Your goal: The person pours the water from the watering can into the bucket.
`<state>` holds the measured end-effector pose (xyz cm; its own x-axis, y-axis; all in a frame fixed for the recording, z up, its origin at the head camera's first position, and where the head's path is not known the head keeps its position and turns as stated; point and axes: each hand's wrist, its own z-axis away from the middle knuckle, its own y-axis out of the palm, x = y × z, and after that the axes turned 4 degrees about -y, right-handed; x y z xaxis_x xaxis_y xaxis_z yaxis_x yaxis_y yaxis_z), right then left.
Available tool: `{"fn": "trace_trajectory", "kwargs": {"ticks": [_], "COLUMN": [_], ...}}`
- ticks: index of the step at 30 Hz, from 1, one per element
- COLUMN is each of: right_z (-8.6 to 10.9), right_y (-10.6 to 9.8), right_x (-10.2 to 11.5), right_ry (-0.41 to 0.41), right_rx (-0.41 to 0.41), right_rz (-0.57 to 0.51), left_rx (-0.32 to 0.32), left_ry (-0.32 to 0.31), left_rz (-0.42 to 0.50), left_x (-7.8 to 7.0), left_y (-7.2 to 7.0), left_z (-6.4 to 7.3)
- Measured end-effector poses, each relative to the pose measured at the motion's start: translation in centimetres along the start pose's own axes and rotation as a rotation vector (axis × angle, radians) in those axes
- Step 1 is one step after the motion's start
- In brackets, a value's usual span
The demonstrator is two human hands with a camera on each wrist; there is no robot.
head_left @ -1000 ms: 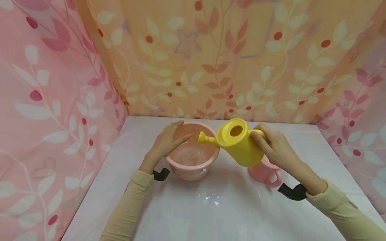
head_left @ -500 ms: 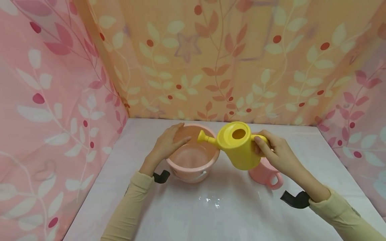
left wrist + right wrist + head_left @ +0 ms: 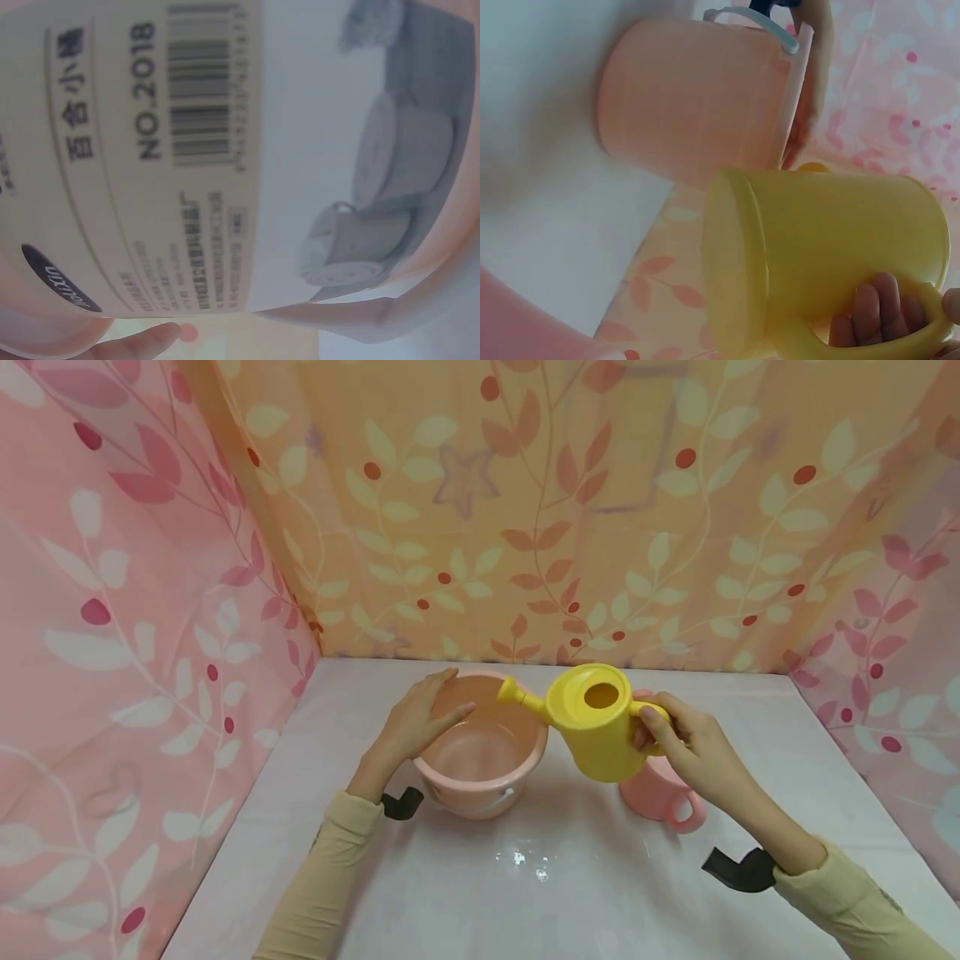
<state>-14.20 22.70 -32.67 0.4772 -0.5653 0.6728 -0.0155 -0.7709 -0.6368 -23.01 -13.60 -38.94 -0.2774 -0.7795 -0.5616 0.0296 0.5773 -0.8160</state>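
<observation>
My right hand (image 3: 693,739) grips the handle of a yellow watering can (image 3: 600,747), holding it in the air nearly upright. Its spout points left over the right rim of a pale pink bucket (image 3: 480,789). My left hand (image 3: 416,718) rests on the bucket's left rim, fingers and thumb mostly straight. Clear liquid seems to lie inside the bucket. A printed label (image 3: 202,150) on the bucket's side fills the left wrist view. In the right wrist view, curled fingers (image 3: 881,304) pass through the can's handle. A pink mug (image 3: 652,793) stands partly hidden behind the can.
Wet drops (image 3: 525,860) glisten on the white tabletop (image 3: 465,910) in front of the bucket. Behind the table hangs an orange leaf-patterned cloth (image 3: 585,568), with pink patterned cloth (image 3: 150,693) at the sides.
The watering can has tipped back toward upright and shifted slightly right with my right hand. The liquid's surface in the bucket looks calmer. My left hand stays on the rim.
</observation>
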Motion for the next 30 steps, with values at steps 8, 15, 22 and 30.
{"fn": "trace_trajectory", "kwargs": {"ticks": [8, 15, 22, 30], "right_z": [0.2, 0.1, 0.2, 0.2], "right_y": [-0.4, -1.1, -2.2, -3.1], "right_x": [-0.3, -0.9, -1.7, -3.0], "right_ry": [-0.015, -0.03, -0.028, -0.058], "right_rx": [-0.058, -0.1, -0.152, -0.228], "right_rz": [-0.016, -0.047, -0.036, -0.069], "left_rx": [0.004, -0.006, -0.01, -0.004], "left_ry": [0.003, 0.0, 0.004, 0.014], "left_rz": [0.002, 0.009, 0.015, 0.01], "left_x": [-0.1, -0.2, -0.1, -0.1], "left_y": [-0.1, -0.2, -0.2, -0.2], "left_z": [0.0, -0.1, 0.0, 0.0]}}
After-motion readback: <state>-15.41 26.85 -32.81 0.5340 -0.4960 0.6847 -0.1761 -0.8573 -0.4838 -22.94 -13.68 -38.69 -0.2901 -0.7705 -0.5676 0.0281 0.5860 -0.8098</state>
